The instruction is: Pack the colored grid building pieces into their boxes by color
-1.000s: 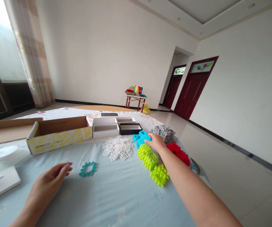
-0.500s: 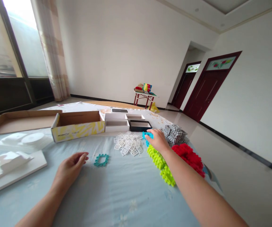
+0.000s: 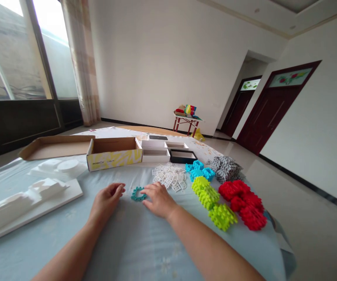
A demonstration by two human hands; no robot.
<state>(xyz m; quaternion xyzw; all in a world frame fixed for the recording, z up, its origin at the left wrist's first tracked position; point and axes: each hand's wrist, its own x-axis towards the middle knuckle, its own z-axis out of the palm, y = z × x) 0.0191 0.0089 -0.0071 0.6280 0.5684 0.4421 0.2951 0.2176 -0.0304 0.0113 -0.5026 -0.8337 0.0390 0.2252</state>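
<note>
A teal square interlocking plastic frame (image 3: 134, 192) lies flat on the light blue tablecloth. Over its right edge, my right hand (image 3: 160, 201) has thumb and fingers apart; the fingers hide part of that edge, and firm contact is hard to make out. To the left of the frame rests my left hand (image 3: 107, 200), thumb against curled fingers, with nothing visible in it. Just behind my right hand is a heap of small white window-like pieces (image 3: 171, 176). Stacks of similar interlocking pieces stand to the right: blue (image 3: 198, 171), lime green (image 3: 206, 194), red (image 3: 244, 201) and grey (image 3: 225, 168).
An open cardboard box (image 3: 114, 159) with a yellow pattern stands at the back, its lid (image 3: 60, 146) to the left. Several small white boxes (image 3: 156, 155) and a black one (image 3: 183, 156) sit beside it. White foam packing (image 3: 39, 197) occupies the left side.
My right hand has moved from the blue stack, left and nearer, to the teal frame. The view has turned slightly left. My left hand keeps its curled pose beside the frame.
</note>
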